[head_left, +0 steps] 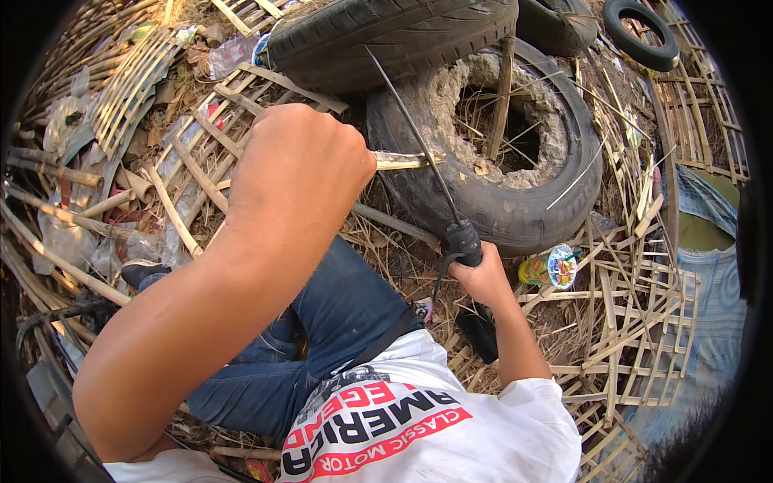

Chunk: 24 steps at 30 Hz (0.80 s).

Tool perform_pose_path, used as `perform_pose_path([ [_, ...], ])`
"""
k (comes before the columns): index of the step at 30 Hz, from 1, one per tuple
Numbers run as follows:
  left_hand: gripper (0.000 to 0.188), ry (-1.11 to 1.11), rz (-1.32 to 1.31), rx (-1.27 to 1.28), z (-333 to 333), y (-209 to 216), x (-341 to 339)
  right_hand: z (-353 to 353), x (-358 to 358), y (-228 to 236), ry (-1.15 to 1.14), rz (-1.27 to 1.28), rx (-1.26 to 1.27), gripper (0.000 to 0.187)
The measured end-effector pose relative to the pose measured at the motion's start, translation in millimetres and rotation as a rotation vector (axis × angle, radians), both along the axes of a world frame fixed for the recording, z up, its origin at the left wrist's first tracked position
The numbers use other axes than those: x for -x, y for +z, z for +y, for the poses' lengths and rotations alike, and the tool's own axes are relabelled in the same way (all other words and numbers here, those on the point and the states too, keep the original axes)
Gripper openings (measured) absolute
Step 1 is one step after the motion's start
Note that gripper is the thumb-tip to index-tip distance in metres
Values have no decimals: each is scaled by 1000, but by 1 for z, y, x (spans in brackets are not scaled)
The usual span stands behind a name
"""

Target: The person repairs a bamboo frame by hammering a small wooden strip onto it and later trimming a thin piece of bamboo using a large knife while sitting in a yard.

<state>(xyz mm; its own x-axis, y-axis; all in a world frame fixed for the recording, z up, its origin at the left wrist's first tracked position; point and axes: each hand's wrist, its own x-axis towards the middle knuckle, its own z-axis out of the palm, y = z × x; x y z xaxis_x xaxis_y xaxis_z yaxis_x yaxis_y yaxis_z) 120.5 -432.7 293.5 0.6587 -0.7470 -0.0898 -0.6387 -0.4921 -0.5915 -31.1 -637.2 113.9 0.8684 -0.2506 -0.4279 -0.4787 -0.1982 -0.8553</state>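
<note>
My left hand (302,153) is closed in a fist, back uppermost, around a split bamboo strip (394,160) whose pale end sticks out to the right. Lower right, my right hand (483,274) grips the black-wrapped handle of a long-bladed knife (415,133). The thin dark blade slants up and to the left, crossing the bamboo's end; whether it touches the bamboo I cannot tell. Just beyond both hands lies a worn tire (547,213) with a rough, crumbly lining around its hole. A wooden stick (502,101) leans in that hole.
Another tire (386,48) rests against the far side, and a smaller tire (642,34) lies at the far right. A plastic cup (551,268) is near my right wrist. Woven bamboo lattice (636,338) spreads on the right; bamboo poles (64,169) and plastic litter cover the left.
</note>
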Motion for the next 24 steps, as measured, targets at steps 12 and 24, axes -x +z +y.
perform_pose_path([
  [12, 95, -503, 89, 684, -5, 43, -11, -9, 10, -11, -83, 81, -147, 18],
  [24, 80, -443, 1086, 2322, -46, -76, 2, -4, 5, -9, -75, 33, -235, 15],
])
